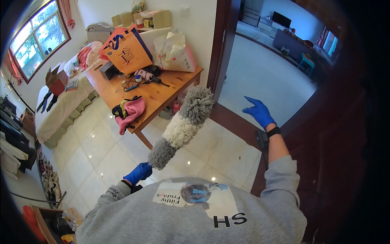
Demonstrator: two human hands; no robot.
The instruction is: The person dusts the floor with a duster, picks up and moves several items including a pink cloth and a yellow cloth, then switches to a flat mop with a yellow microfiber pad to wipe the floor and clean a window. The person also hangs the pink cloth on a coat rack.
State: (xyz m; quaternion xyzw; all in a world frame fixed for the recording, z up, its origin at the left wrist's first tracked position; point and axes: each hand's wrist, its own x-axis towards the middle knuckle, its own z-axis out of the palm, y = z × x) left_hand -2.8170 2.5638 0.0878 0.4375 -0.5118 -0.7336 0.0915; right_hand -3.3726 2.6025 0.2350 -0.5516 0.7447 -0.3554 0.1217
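My blue-gloved left hand [139,173] grips the fluffy grey-and-white duster [180,129], slanting beside the orange-brown wooden table [156,96]; a careless swing could drag off the crumpled pink cloth [133,110]. My blue-gloved right hand [260,113] spreads empty.

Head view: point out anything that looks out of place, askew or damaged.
The pink cloth looks out of place: it lies bunched at a corner of the wooden table, drooping over the edge. The duster in the left hand shows no obvious damage.

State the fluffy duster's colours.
Duster: grey at both ends, off-white in the middle, shown best in the head view.
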